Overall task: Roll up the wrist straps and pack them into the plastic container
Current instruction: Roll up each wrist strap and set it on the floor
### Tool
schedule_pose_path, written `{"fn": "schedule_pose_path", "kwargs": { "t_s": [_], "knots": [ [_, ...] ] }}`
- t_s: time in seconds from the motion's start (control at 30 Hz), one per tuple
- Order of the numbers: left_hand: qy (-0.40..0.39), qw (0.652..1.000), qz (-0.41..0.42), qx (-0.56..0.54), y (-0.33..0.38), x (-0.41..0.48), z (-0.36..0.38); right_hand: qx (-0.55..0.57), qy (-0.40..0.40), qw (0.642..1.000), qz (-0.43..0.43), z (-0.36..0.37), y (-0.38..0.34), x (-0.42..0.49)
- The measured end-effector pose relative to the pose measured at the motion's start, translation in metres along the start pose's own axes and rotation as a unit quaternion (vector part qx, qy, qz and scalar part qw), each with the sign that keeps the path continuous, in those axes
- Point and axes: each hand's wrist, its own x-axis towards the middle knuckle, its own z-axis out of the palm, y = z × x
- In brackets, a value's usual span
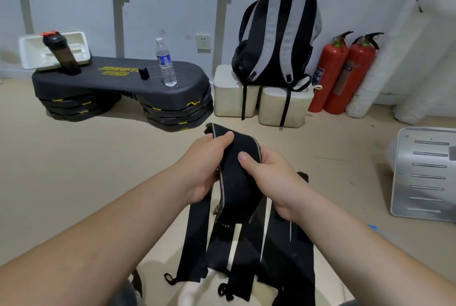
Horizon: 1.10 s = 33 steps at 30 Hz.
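While both hands work at mid-frame, the wrist straps [237,165] hang between them as a black bundle. Several loose tails drop toward the near edge of the view, over the person's lap and the floor [86,157]. Left hand [204,165]: fingers curled round the upper end of the top strap, thumb laid across its face, likely pinning the end so a roll can start there. Right hand [269,180]: thumb pressed flat on the strap's front, fingers wrapped behind, seemingly keeping the band taut and separating it from the others. Thumb loops show at the dangling ends, so the straps look fully unrolled, and no finished roll is in view. Judgement: this is the opening of the first roll, with packing some way off. A white plastic container [29,54] stands open at far left on a black step platform [118,83], well apart from the hands. It is probably the destination, though I cannot be sure. A dark shaker bottle [61,54] leans in front of it, and a water bottle [165,64] stands further right on the same platform. Far centre, a striped backpack [276,34] is propped on white blocks against the wall. Risk: the hanging tails may tangle while one is being wound.
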Motion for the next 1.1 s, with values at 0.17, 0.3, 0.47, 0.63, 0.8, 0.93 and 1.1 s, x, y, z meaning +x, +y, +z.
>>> {"fn": "schedule_pose_path", "kwargs": {
  "t_s": [0.17,0.3,0.47,0.63,0.8,0.93,1.1],
  "knots": [
    [-0.127,0.984,-0.054,0.114,-0.010,-0.015,0.003,0.117,0.120,0.985,0.029,0.001,-0.014,0.019],
    [-0.172,0.962,-0.034,0.210,-0.015,-0.015,-0.020,0.139,0.183,0.972,0.044,0.005,-0.020,0.029],
    [-0.132,0.967,0.022,0.216,-0.020,-0.013,-0.042,0.139,0.057,0.980,0.129,0.020,-0.017,0.030],
    [-0.059,0.996,0.037,0.052,0.001,-0.007,-0.065,0.077,-0.092,0.987,0.108,0.043,-0.014,0.014],
    [0.034,0.993,0.004,-0.116,0.009,0.004,-0.089,-0.027,-0.126,0.991,0.033,0.055,-0.008,0.009],
    [0.022,0.992,0.001,-0.123,0.010,0.007,-0.101,0.000,-0.112,0.994,0.019,0.067,-0.004,0.011],
    [-0.049,0.990,-0.007,0.132,0.004,0.001,-0.110,0.073,-0.059,0.995,0.022,0.070,-0.010,0.021]
  ]
}}
